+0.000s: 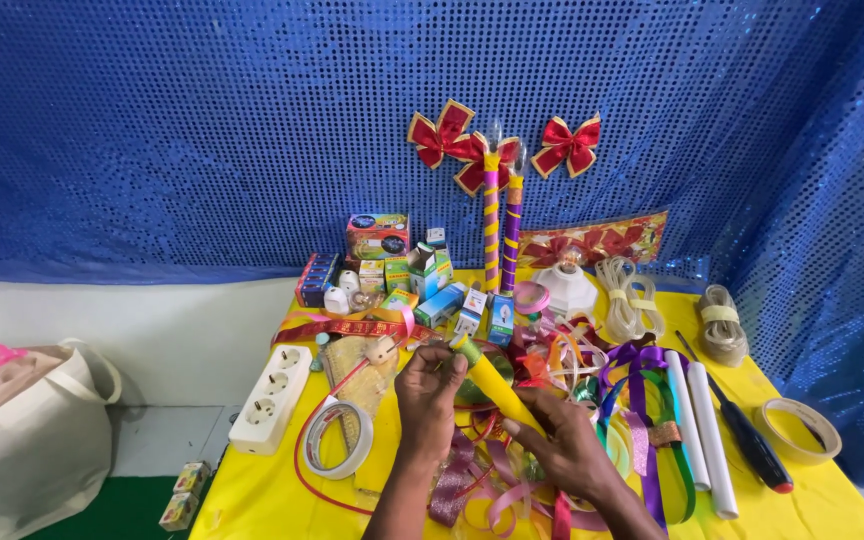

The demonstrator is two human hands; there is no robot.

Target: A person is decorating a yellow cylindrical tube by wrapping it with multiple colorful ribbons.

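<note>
Yellow tube point(497, 388) slants above the cluttered yellow table point(252, 500), the left hand point(428, 395) pinching its upper end, the right hand point(567, 450) clasping its lower end — best kept steady from both ends. Ribbons point(552, 360) crowd close; a tape roll point(337, 438) lies left — little free room near the table's front edge.
</note>
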